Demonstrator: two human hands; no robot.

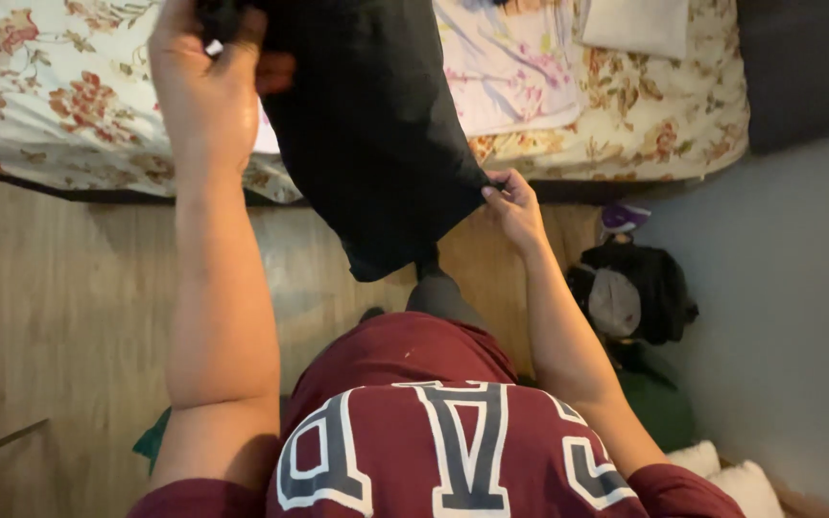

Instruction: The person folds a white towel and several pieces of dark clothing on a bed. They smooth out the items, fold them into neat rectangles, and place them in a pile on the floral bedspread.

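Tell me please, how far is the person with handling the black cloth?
Done: nothing finished shows; no folded pile is visible on the floral bed. In hand: the left hand grips the top of the black cloth and the right hand pinches its lower edge, so it hangs unfolded over the wooden floor. Left: any folding and setting down.

I see no packages, signs or screens anywhere around me. The nearest thing to a label is a small white tab (214, 47) peeking out beside my left hand (205, 91), against the top of the black cloth (371, 134). It might be a sewn-in tag, though it is too small and hidden to tell.
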